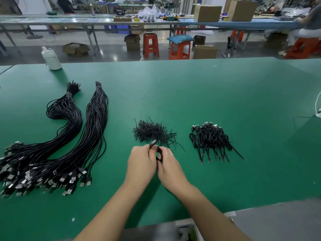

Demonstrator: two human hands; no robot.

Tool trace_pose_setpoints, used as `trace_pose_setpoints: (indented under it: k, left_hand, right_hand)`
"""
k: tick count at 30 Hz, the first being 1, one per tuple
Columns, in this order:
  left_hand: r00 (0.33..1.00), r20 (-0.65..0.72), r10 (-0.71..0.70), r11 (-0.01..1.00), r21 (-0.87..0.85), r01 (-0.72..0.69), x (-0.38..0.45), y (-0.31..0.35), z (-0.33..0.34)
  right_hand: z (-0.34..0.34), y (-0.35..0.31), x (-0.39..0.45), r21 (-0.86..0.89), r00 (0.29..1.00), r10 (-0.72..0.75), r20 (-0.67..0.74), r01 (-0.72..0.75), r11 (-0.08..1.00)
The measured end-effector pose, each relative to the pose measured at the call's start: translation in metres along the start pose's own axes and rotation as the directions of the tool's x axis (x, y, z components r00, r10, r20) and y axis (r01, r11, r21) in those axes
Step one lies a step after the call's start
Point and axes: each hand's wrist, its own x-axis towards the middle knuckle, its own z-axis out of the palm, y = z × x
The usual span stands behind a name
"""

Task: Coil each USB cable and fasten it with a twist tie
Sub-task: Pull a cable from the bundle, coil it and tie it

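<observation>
Because the work runs left to right, the green table point(191, 87) holds two bundles of uncoiled USB cables point(73, 140) at left, a heap of twist ties point(151, 131) at centre just beyond the hands, and a pile of finished coils point(210, 136) at right. Near the front edge, the left hand point(140, 164) and right hand point(171, 168) meet, fingers curled round one coiled USB cable point(159, 153), its plug point(153, 142) protruding upward. Whether a tie is already on it cannot be made out.
</observation>
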Motion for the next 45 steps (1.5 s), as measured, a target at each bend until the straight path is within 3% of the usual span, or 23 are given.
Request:
trace_pose_setpoints:
  k: [1,3,5,7,11,15,21,25,27,30,33,35,40,45]
  left_hand:
    - [0.996,-0.043,0.077,0.988,0.139,-0.07,-0.002,-0.003,0.0]
    - [0.996,-0.013,0.084,0.966,0.245,-0.078,-0.001,-0.011,-0.001]
    - [0.995,0.067,0.071,0.978,0.192,-0.083,0.004,-0.021,-0.004]
    - [0.974,0.155,0.167,0.975,0.121,-0.187,0.008,-0.026,-0.009]
    - [0.967,0.132,0.219,0.975,-0.005,-0.22,0.015,-0.028,-0.01]
    - [0.975,0.168,0.147,0.988,0.021,-0.153,0.024,-0.023,-0.006]
    - [0.906,0.394,0.152,0.975,0.093,-0.204,0.038,-0.03,-0.01]
    - [0.901,0.424,0.086,0.996,-0.056,-0.069,0.044,-0.036,-0.001]
    - [0.907,0.418,0.054,0.976,-0.216,0.041,0.048,-0.039,0.006]
    - [0.93,0.367,-0.035,0.893,-0.405,0.193,0.054,-0.045,0.015]
    - [0.967,0.245,-0.07,0.99,-0.102,0.097,0.06,-0.056,0.031]
    - [0.976,0.21,-0.05,0.998,0.05,0.04,0.061,-0.058,0.043]
    - [0.982,0.189,0.009,0.983,0.178,-0.043,0.066,-0.048,0.072]
    - [0.989,0.148,0.023,0.965,0.256,-0.061,0.071,-0.038,0.09]
  right_hand:
    - [-0.001,0.0,0.0,-0.082,1.0,-0.025,0.013,0.026,0.996]
    - [-0.003,0.002,-0.001,-0.159,0.995,-0.073,0.061,0.082,0.984]
    - [-0.003,0.003,-0.003,-0.192,0.989,-0.095,0.11,0.115,0.975]
    - [-0.003,0.002,-0.005,-0.194,0.986,-0.087,0.143,0.114,0.974]
    - [-0.002,-0.001,-0.005,-0.142,0.988,-0.066,0.136,0.085,0.986]
    - [0.005,0.0,-0.002,-0.102,0.994,-0.017,0.111,0.028,0.994]
    - [0.022,0.015,-0.007,0.09,0.975,0.028,0.221,-0.049,0.995]
    - [0.026,0.023,-0.001,0.135,0.988,0.017,0.156,-0.039,0.99]
    - [0.025,0.028,0.007,0.156,0.997,0.032,0.067,-0.043,0.987]
    - [0.018,0.04,0.02,0.225,0.979,0.187,-0.081,-0.165,0.96]
    - [0.016,0.053,0.025,0.317,0.942,0.313,-0.124,-0.261,0.912]
    - [0.017,0.056,0.025,0.342,0.933,0.34,-0.116,-0.284,0.896]
    - [0.017,0.059,0.031,0.412,0.935,0.355,0.001,-0.323,0.852]
    - [0.009,0.059,0.033,0.345,0.944,0.316,0.092,-0.328,0.879]
